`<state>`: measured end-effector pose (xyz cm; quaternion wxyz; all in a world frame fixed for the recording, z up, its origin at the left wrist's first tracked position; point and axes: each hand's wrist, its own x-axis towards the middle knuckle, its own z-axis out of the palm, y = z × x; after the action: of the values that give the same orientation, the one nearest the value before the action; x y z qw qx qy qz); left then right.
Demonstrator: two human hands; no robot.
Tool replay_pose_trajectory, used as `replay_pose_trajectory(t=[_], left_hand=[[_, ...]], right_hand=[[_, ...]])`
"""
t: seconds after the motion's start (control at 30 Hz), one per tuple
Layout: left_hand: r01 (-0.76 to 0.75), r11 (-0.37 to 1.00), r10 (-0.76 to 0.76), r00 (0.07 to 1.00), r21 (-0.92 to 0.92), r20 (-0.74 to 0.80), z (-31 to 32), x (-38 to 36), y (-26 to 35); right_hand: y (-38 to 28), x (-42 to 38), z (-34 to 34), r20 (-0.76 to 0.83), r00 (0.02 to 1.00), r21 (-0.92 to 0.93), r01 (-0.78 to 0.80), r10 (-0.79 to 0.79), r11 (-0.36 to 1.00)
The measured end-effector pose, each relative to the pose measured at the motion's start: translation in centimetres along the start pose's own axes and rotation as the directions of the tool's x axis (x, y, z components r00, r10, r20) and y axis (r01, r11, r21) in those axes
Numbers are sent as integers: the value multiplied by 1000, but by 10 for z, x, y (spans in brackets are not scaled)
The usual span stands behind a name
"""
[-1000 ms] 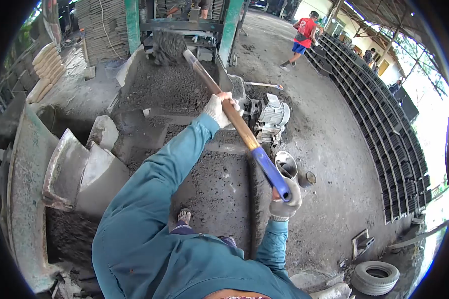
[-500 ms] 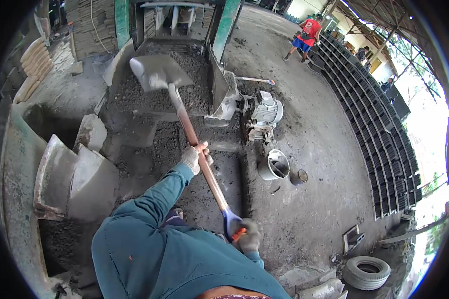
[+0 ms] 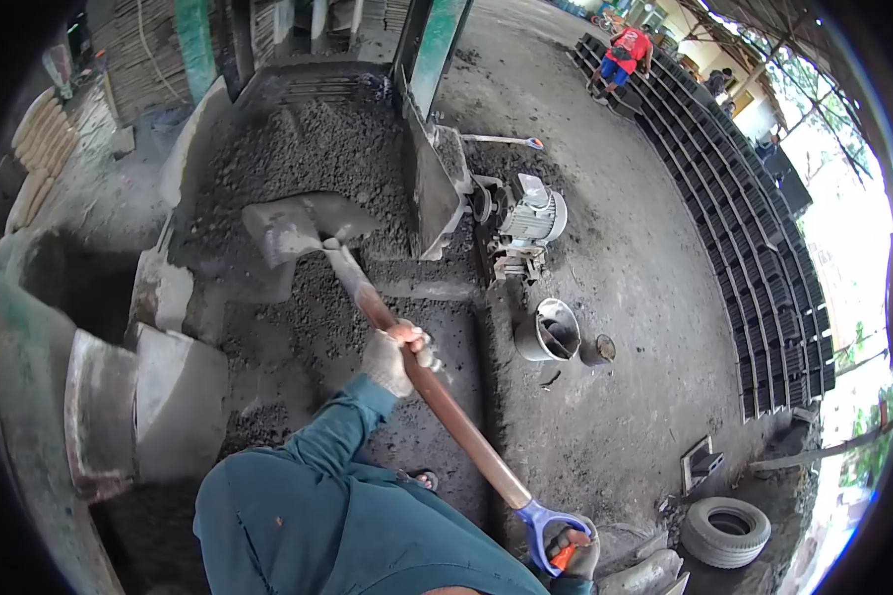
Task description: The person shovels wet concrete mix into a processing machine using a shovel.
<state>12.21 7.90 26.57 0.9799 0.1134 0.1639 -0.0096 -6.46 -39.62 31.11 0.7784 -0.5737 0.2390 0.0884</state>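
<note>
Over dark grit [image 3: 313,154], left grip [image 3: 395,359] and right grip [image 3: 579,551] clasping a shovel [image 3: 463,431], dusty floor [image 3: 635,387], dark stacks [image 3: 729,238]

Smooth, dull metal shovel blade [image 3: 280,234], glossy wooden-looking shaft [image 3: 463,424], smooth plastic-looking handle [image 3: 538,518], rough matt grit [image 3: 308,149], matt cloth sleeve [image 3: 335,428].

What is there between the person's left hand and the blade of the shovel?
In the head view, the lower shaft runs from the left hand to the blade; dark loose material shows beneath.
</note>
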Motion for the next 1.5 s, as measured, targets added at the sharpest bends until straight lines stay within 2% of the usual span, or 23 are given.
replay_pose_trajectory(t=[0.07, 0.1, 0.2, 0.23, 0.27, 0.33, 0.4, 0.47, 0.5, 0.53, 0.57, 0.6, 0.63, 0.73, 0.83, 1.07, 1.1, 1.13, 1.23, 1.33, 1.37, 1.4, 1.5], left_hand=[[4, 1000, -4, 1000, 12, 3, -12, 14, 40], [7, 1000, -7, 1000, 20, -1, -18, 23, 58], [-16, 999, 14, 1000, 50, 23, -17, 51, 113], [-25, 998, 23, 999, 61, 36, -14, 61, 130], [-29, 994, 24, 999, 102, 48, -19, 75, 149], [-100, 985, 92, 994, 139, 64, -19, 99, 183], [-190, 934, 176, 982, 302, 72, -11, 123, 222], [-233, 928, 210, 972, 292, 107, -14, 154, 259], [-240, 922, 227, 971, 305, 80, -16, 166, 274], [-267, 911, 331, 928, 315, -169, 5, 167, 277], [-240, 928, 278, 955, 283, -100, 4, 155, 268], [-220, 943, 230, 973, 251, -11, 8, 144, 258], [-148, 971, 165, 983, 187, -82, 35, 113, 236], [-3, 994, -9, 994, 108, 108, 30, 64, 154], [53, 991, -66, 992, 122, 105, 28, 19, 70], [332, 933, -347, 932, 140, 106, 0, -66, -86], [364, 925, -375, 922, 111, 98, -6, -76, -103], [397, 914, -403, 911, 80, 89, -11, -84, -114], [457, 889, -457, 890, 23, -17, -14, -90, -114], [441, 897, -442, 896, 40, 35, -28, -59, -85], [416, 909, -417, 906, 25, 71, -22, -48, -67], [397, 917, -399, 916, 51, 43, -18, -27, -46], [302, 935, -309, 951, 185, 8, -13, 35, 24]], right_hand=[[14, -1, 56, -94, 989, -27, 116, -118, 993], [20, 2, 86, -66, 984, -51, 161, -164, 986], [39, 17, 136, -114, 971, -94, 200, -210, 975], [43, 18, 159, -181, 966, -32, 181, -184, 983], [30, 10, 202, -97, 989, 75, 118, -110, 990], [34, 10, 258, -88, 992, 297, 110, -87, 949], [37, 17, 308, -39, 993, 286, 118, -112, 951], [42, 22, 347, 28, 979, 208, 191, -201, 959], [37, 24, 357, 78, 967, 55, 240, -244, 969], [34, 24, 360, 139, 951, -97, 291, -277, 952], [31, 24, 351, 175, 945, -17, 285, -277, 959], [10, 17, 339, 110, 954, -84, 290, -280, 953], [4, 23, 314, 41, 953, -76, 303, -301, 950], [31, 47, 162, -75, 976, -54, 200, -203, 978], [85, 60, 36, -142, 977, -156, 138, -161, 978], [178, -29, -181, -202, 978, -58, -68, 55, 996], [166, -55, -189, -210, 976, -205, -94, 51, 974], [159, -77, -178, -466, 883, -72, -92, 48, 993], [124, -115, -132, -468, 883, -123, -30, -31, 992], [92, -122, -70, -453, 883, -168, 48, -120, 985], [82, -123, -41, -448, 881, -181, 76, -151, 981], [65, -116, 0, -444, 896, -143, -49, -20, 989], [93, -69, 81, -408, 906, -138, 61, -113, 989]])
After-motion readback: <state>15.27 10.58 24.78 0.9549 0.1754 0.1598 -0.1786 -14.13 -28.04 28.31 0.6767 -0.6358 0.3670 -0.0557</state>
